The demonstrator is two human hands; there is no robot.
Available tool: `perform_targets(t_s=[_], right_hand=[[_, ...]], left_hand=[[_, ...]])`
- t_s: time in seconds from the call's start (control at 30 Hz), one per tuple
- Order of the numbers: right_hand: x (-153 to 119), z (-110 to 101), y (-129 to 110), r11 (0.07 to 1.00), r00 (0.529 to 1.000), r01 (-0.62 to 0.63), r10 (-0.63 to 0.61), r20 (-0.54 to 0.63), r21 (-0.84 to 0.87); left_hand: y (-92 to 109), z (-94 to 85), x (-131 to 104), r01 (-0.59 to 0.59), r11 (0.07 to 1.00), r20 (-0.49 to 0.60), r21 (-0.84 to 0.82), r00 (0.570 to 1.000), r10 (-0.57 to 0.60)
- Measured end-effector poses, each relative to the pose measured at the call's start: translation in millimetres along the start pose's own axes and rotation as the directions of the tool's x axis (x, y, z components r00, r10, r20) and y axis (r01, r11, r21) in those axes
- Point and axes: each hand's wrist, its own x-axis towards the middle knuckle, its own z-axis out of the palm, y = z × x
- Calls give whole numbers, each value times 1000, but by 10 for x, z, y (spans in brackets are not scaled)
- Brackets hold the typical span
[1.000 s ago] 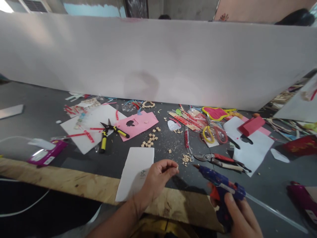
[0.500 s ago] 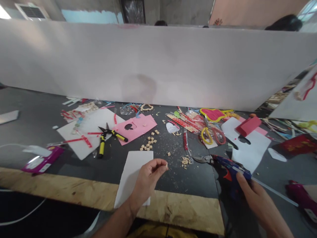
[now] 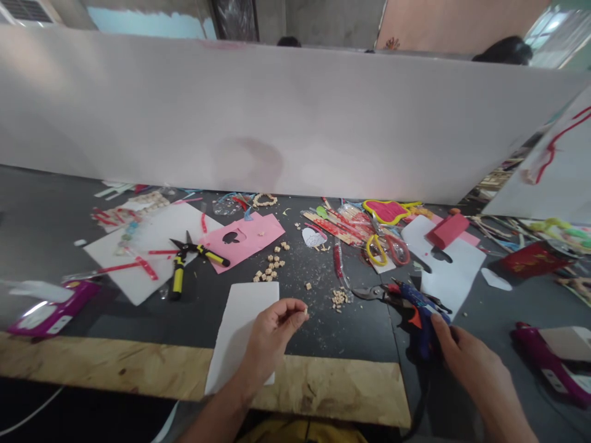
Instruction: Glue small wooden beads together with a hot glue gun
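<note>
My left hand (image 3: 277,332) is closed in a pinch on a small pale piece of wood (image 3: 305,311), mostly covered by my fingertips. Beneath that hand lies a white sheet of paper (image 3: 231,344). At the right, my right hand (image 3: 475,360) grips a blue glue gun (image 3: 422,311) with an orange trigger; its palm side is partly hidden. Pruning shears (image 3: 372,293) lie against the front of the gun. Short cut wooden bits (image 3: 340,299) are piled between my hands, with a single small wooden cluster (image 3: 308,286) near my left fingertips.
Several wooden clusters (image 3: 272,264) sit beyond the paper. Yellow-black pliers (image 3: 180,264) and pink paper (image 3: 249,240) lie left. Scissors (image 3: 376,249), red-and-white strips (image 3: 335,231) and white cut paper (image 3: 446,277) lie right. A tall white panel (image 3: 323,123) borders the back.
The glue gun in my right hand has turned, and its clear glue stick no longer shows. My left hand keeps its pinch. The whole view has shifted slightly.
</note>
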Motion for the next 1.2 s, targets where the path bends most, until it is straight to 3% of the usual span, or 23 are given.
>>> perform_targets(t_s=[0.07, 0.2, 0.27, 0.3, 0.37, 0.43, 0.5, 0.53, 0.57, 0.67, 0.8, 1.07, 1.2], right_hand=[[-64, -51, -13, 999, 999, 33, -33, -17, -13], [-245, -191, -112, 997, 987, -67, 60, -147, -42], [-326, -199, -225, 999, 958, 24, -12, -286, 37], [-355, -175, -305, 985, 936, 149, -111, -335, 92], [-388, -86, -519, 862, 850, 474, -394, -350, 180], [-384, 20, -795, 665, 687, 724, -670, -283, 183], [-350, 107, -1093, 517, 531, 847, -812, -243, 126], [-323, 140, -1237, 465, 475, 880, -855, -208, 97], [-291, 167, -1370, 440, 449, 894, -874, -187, 89], [-189, 241, -1676, 412, 417, 909, -895, -157, 69], [-81, 355, -1879, 395, 399, 917, -911, -101, 57], [-24, 444, -1969, 423, 429, 899, -903, -34, 115], [-66, 392, -1913, 465, 480, 860, -877, -26, 211]], left_hand=[[-12, -17, 2, -2, 1000, -1, -11, 1000, 2], [-43, -52, 7, 1, 999, -7, -37, 1000, -1], [-51, -59, 13, 3, 999, -8, -52, 1000, -4], [-52, -59, 18, 2, 998, -7, -57, 1000, -3], [-49, -56, 30, 0, 998, -2, -63, 1000, 0], [-44, -59, 39, 1, 997, 4, -71, 1000, -1], [-44, -74, 40, 1, 996, 8, -87, 1000, 0], [-45, -88, 37, -4, 995, 7, -96, 1000, 5], [-47, -104, 32, -12, 994, 5, -106, 1000, 12], [-50, -162, 14, -29, 991, -7, -131, 1000, 29], [-37, -226, 9, -33, 988, -7, -152, 999, 33], [-34, -227, 40, -29, 988, -7, -151, 1000, 29], [-44, -188, 40, -20, 991, 5, -134, 1000, 20]])
